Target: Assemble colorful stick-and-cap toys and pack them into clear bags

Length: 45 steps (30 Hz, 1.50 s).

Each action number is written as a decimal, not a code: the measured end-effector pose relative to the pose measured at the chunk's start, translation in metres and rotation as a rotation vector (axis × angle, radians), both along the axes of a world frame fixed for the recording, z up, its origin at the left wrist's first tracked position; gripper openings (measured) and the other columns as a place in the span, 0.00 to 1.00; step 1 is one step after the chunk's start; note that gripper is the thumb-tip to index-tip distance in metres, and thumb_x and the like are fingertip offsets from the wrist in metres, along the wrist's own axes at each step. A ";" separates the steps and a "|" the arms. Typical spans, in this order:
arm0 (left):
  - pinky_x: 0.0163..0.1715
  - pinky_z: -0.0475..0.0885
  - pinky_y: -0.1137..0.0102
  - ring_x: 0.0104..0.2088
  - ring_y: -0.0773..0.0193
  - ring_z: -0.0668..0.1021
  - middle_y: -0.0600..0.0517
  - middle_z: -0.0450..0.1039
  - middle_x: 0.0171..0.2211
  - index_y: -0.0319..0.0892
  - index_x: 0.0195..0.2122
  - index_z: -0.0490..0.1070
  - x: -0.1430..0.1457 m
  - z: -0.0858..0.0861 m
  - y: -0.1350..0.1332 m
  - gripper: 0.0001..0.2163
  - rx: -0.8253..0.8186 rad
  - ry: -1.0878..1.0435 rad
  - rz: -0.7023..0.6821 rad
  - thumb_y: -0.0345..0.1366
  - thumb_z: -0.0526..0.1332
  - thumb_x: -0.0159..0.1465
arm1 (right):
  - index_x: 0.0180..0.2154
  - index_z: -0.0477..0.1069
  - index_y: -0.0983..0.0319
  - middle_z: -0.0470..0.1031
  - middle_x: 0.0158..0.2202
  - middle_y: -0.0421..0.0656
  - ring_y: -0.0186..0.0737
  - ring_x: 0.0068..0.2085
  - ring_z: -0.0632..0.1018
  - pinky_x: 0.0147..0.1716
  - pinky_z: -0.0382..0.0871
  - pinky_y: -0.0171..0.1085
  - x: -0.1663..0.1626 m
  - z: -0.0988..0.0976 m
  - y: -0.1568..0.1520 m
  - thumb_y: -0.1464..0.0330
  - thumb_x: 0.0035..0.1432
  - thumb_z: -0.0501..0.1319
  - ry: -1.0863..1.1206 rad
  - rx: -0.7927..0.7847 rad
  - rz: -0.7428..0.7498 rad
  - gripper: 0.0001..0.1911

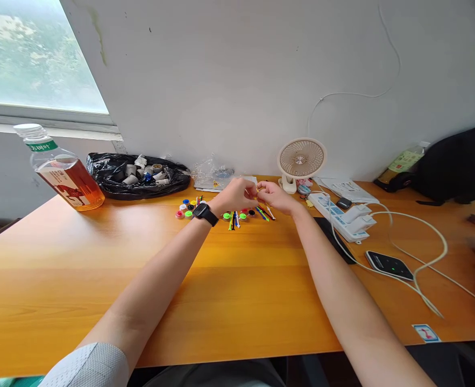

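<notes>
fingers [252,191] pinching yellow piece [257,198], left hand [237,195] meeting right hand [276,196]

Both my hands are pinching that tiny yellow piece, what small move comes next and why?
Probably ease both hands down nearer the table. The left hand and right hand pinch the yellow piece just above the coloured sticks and round caps, so a slipped part would land among them.
</notes>
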<state>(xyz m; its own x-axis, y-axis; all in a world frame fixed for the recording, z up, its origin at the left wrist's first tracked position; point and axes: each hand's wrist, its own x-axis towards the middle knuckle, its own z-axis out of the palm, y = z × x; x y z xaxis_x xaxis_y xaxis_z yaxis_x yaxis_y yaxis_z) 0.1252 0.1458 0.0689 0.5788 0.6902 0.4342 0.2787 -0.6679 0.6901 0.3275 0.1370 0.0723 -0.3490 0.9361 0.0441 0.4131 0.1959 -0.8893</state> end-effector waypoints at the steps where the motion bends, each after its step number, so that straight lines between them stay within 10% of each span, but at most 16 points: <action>1: 0.28 0.70 0.73 0.28 0.63 0.80 0.51 0.79 0.26 0.38 0.30 0.76 0.003 -0.003 -0.003 0.05 0.003 0.026 -0.010 0.32 0.68 0.53 | 0.39 0.70 0.61 0.65 0.19 0.31 0.30 0.21 0.63 0.22 0.52 0.31 0.003 -0.002 0.002 0.64 0.58 0.64 -0.069 0.020 -0.040 0.09; 7: 0.40 0.74 0.68 0.37 0.58 0.83 0.48 0.84 0.37 0.41 0.35 0.81 0.035 -0.029 -0.025 0.07 0.056 0.217 -0.220 0.29 0.69 0.54 | 0.40 0.74 0.63 0.73 0.22 0.37 0.35 0.24 0.72 0.25 0.60 0.33 0.028 -0.007 0.006 0.72 0.55 0.65 -0.383 -0.024 -0.141 0.09; 14: 0.42 0.73 0.67 0.39 0.55 0.82 0.47 0.84 0.35 0.42 0.31 0.82 0.019 -0.034 -0.011 0.04 0.155 0.366 -0.114 0.33 0.73 0.55 | 0.49 0.78 0.64 0.81 0.32 0.44 0.39 0.31 0.79 0.30 0.67 0.34 0.028 -0.007 0.008 0.66 0.65 0.65 -0.607 0.024 -0.120 0.13; 21: 0.51 0.73 0.66 0.49 0.52 0.82 0.46 0.83 0.47 0.44 0.52 0.82 0.000 -0.037 0.006 0.22 0.204 0.347 -0.102 0.47 0.73 0.59 | 0.50 0.77 0.65 0.84 0.40 0.49 0.43 0.37 0.82 0.36 0.70 0.33 0.026 -0.013 0.011 0.61 0.61 0.72 -0.738 -0.008 -0.179 0.20; 29: 0.47 0.73 0.68 0.49 0.52 0.82 0.46 0.82 0.52 0.45 0.58 0.79 -0.015 -0.035 0.015 0.30 0.092 0.415 -0.039 0.52 0.73 0.56 | 0.52 0.72 0.64 0.82 0.38 0.44 0.37 0.31 0.82 0.31 0.74 0.32 0.008 -0.021 0.007 0.70 0.62 0.71 -0.600 -0.151 -0.066 0.18; 35: 0.34 0.70 0.69 0.34 0.59 0.80 0.50 0.82 0.37 0.43 0.49 0.83 -0.027 -0.032 0.021 0.24 0.019 0.489 -0.035 0.52 0.73 0.55 | 0.46 0.73 0.63 0.79 0.32 0.40 0.40 0.31 0.82 0.34 0.78 0.35 0.005 -0.015 0.002 0.73 0.56 0.75 -0.430 -0.217 -0.026 0.18; 45: 0.40 0.73 0.68 0.40 0.55 0.82 0.47 0.83 0.42 0.43 0.49 0.82 -0.022 -0.029 0.016 0.26 0.044 0.458 0.014 0.57 0.71 0.58 | 0.48 0.74 0.63 0.82 0.35 0.44 0.44 0.35 0.84 0.38 0.79 0.37 0.002 -0.006 -0.002 0.70 0.61 0.72 -0.439 -0.223 0.008 0.15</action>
